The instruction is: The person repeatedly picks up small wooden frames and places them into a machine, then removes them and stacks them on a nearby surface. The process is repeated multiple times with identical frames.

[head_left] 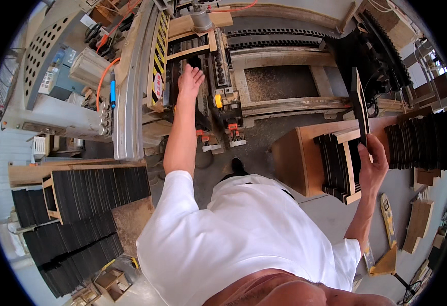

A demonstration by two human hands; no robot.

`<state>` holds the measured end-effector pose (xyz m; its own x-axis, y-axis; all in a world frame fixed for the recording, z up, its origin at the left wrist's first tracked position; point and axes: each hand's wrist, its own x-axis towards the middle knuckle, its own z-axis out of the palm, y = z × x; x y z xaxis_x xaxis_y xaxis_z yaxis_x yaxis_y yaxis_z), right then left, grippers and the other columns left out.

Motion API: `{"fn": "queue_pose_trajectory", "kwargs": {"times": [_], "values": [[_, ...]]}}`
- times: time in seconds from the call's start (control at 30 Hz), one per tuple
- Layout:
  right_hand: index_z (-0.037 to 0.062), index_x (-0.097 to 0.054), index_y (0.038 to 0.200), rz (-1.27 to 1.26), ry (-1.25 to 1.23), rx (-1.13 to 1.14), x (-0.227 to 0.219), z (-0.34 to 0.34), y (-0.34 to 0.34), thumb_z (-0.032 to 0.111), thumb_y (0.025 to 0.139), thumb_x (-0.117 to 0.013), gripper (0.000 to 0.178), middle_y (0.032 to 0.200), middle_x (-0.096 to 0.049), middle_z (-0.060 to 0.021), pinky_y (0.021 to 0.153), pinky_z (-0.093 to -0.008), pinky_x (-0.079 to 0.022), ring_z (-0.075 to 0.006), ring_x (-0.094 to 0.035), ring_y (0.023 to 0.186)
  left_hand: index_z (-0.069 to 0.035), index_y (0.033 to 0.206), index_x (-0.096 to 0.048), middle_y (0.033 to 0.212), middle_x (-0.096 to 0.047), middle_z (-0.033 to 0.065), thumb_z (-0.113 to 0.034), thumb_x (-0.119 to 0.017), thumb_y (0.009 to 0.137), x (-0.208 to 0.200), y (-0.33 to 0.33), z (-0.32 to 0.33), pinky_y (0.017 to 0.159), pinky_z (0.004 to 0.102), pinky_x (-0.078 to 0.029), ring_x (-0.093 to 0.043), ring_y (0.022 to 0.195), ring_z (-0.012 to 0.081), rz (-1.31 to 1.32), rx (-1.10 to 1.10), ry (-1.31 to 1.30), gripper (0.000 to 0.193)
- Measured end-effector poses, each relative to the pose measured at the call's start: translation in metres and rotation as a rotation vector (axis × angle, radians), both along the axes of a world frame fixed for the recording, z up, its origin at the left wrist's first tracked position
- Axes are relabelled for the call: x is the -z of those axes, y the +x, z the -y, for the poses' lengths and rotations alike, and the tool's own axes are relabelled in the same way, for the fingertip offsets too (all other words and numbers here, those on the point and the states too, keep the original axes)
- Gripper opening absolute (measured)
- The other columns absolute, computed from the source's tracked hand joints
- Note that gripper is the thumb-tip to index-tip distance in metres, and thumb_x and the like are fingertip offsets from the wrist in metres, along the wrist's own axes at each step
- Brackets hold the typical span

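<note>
My left hand [190, 81] reaches forward over the machine with its fingers stretched out and nothing in them. Just beyond its fingertips lies a light wooden frame [188, 53] on the machine, below a metal cylinder [201, 18]. Out to the right, my right hand [372, 164] grips the lower end of a thin black panel [358, 97], seen nearly edge-on with a pale edge. Beside that hand, a stack of black panels with pale wooden edges [334, 168] sits on a brown wooden box [299, 162].
Two machine rails with red clamps [233, 131] run toward me. A metal beam [129, 102] stands on the left. Rows of black panels [101, 196] fill the lower left; more black panels [421, 140] stand far right. A yellow pallet truck [385, 262] is at the lower right.
</note>
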<state>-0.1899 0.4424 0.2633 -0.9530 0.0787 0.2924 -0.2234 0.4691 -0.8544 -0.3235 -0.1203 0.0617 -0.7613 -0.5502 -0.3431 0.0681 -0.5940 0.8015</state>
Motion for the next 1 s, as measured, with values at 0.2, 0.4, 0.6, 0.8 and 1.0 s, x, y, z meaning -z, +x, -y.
{"fn": "queue_pose_trajectory", "kwargs": {"times": [0.2, 0.4, 0.6, 0.8, 1.0], "values": [[0.0013, -0.066, 0.112, 0.019, 0.025, -0.081, -0.007, 0.055, -0.014, -0.002, 0.083, -0.070, 0.030, 0.094, -0.062, 0.0038, 0.078, -0.0199, -0.042, -0.0057, -0.051, 0.083, 0.000, 0.149, -0.016, 0.149, -0.025, 0.0280, -0.039, -0.056, 0.096, -0.006, -0.068, 0.028, 0.104, 0.0520, -0.044, -0.036, 0.134, 0.0413, -0.060, -0.104, 0.203, 0.077], [0.0020, -0.067, 0.110, 0.105, 0.098, -0.123, -0.008, 0.109, -0.034, -0.002, 0.082, -0.070, 0.027, 0.091, -0.063, 0.0038, 0.077, -0.0203, -0.043, -0.0061, -0.051, 0.081, 0.005, 0.142, -0.024, 0.147, -0.023, 0.0295, -0.024, -0.055, 0.098, 0.008, -0.095, 0.032, 0.106, 0.0553, -0.041, -0.035, 0.134, 0.0436, -0.089, -0.179, 0.195, 0.062], [0.0044, -0.068, 0.104, -0.114, 0.336, -0.412, 0.002, 0.191, -0.092, 0.000, 0.078, -0.072, 0.026, 0.097, -0.068, -0.0082, 0.075, -0.0288, -0.050, -0.0203, -0.061, 0.083, -0.001, 0.140, -0.028, 0.134, -0.041, 0.0229, -0.017, -0.059, 0.095, 0.027, -0.067, 0.041, 0.095, 0.0516, -0.053, -0.048, 0.122, 0.0392, -0.105, -0.181, 0.205, 0.057], [0.0070, -0.068, 0.098, -0.471, 0.438, -0.774, 0.056, 0.316, -0.158, 0.005, 0.074, -0.072, 0.024, 0.095, -0.069, -0.0087, 0.078, -0.0377, -0.052, -0.0285, -0.062, 0.088, -0.004, 0.125, -0.046, 0.120, -0.055, 0.0103, -0.015, -0.053, 0.097, 0.029, 0.027, -0.018, 0.101, 0.0480, -0.045, -0.053, 0.115, 0.0279, -0.194, -0.042, 0.307, 0.030], [0.0111, -0.065, 0.102, -0.548, 0.522, -0.918, 0.134, 0.406, -0.191, 0.017, 0.078, -0.069, 0.025, 0.093, -0.068, -0.0069, 0.081, -0.0406, -0.049, -0.0289, -0.061, 0.091, -0.007, 0.118, -0.052, 0.112, -0.061, 0.0072, -0.008, -0.053, 0.094, 0.016, 0.060, -0.042, 0.095, 0.0416, -0.045, -0.059, 0.105, 0.0232, -0.345, 0.079, 0.286, 0.025]]}}
